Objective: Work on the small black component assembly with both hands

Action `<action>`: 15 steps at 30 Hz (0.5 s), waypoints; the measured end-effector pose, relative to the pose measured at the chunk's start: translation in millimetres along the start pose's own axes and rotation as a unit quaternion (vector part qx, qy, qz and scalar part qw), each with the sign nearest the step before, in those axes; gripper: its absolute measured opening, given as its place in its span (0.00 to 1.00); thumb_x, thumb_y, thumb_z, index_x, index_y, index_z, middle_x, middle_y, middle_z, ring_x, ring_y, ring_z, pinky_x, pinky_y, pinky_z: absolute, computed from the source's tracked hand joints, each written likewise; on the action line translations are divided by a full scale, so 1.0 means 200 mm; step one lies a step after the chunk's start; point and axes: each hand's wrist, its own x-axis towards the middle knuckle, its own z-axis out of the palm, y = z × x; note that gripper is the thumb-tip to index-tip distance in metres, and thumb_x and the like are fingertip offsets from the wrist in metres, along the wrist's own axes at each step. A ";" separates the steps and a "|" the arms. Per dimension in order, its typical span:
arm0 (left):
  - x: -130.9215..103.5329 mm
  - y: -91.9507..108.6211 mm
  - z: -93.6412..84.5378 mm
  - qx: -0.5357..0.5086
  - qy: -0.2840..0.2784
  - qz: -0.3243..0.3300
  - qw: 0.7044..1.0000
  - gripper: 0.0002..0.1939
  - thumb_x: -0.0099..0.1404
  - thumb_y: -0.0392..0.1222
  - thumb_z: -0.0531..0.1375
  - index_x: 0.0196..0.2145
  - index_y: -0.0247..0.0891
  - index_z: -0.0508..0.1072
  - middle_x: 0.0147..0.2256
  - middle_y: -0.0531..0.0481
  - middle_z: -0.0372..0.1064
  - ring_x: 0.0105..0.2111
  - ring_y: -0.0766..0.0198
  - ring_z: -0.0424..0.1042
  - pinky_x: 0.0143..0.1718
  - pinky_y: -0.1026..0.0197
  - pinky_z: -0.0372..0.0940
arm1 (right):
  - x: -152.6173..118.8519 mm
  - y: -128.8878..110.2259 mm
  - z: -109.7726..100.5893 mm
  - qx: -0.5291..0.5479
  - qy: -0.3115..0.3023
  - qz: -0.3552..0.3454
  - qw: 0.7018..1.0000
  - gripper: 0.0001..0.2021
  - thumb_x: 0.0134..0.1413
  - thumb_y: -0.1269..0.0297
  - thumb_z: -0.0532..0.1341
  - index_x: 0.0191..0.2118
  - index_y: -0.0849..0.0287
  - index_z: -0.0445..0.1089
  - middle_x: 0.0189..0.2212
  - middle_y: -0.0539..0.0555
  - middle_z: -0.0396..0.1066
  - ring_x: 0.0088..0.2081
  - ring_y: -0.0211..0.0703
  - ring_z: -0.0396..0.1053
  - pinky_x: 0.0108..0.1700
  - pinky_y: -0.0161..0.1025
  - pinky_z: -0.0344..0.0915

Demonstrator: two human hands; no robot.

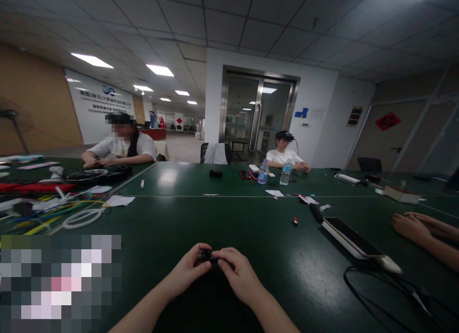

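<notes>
Both hands meet low in the middle of the head view, above the dark green table [172, 227]. Between them is a small black object [205, 254], too small to make out in detail. My left hand [191, 268] pinches it between thumb and fingers. From the other side, my right hand [236, 271] has its thumb and fingers closed on the object's right end. The fingertips of the two hands are close together.
Cables [82, 218] and papers lie at the left. Two bottles [263, 172] and a black box [215, 173] stand farther back. A phone [353, 237] on a white device and a black cable are at the right, near another person's hands [416, 225]. Two people sit across.
</notes>
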 end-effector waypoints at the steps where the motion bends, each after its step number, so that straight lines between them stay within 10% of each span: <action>1: 0.00 0.00 0.00 0.000 -0.003 -0.001 1.000 0.20 0.54 0.46 0.61 0.43 0.40 0.61 0.36 0.50 0.67 0.38 0.59 0.67 0.41 0.55 0.60 | 0.00 0.00 0.00 -0.003 -0.001 0.003 1.000 0.14 0.55 0.67 0.53 0.45 0.46 0.67 0.42 0.50 0.66 0.44 0.41 0.65 0.46 0.39 0.62; 15: -0.02 0.02 0.00 -0.024 -0.023 0.005 0.999 0.17 0.56 0.42 0.60 0.42 0.42 0.60 0.38 0.51 0.68 0.38 0.60 0.68 0.41 0.55 0.59 | -0.01 0.01 0.00 0.017 0.010 0.052 0.998 0.20 0.52 0.65 0.55 0.52 0.47 0.59 0.48 0.50 0.64 0.49 0.45 0.63 0.49 0.43 0.60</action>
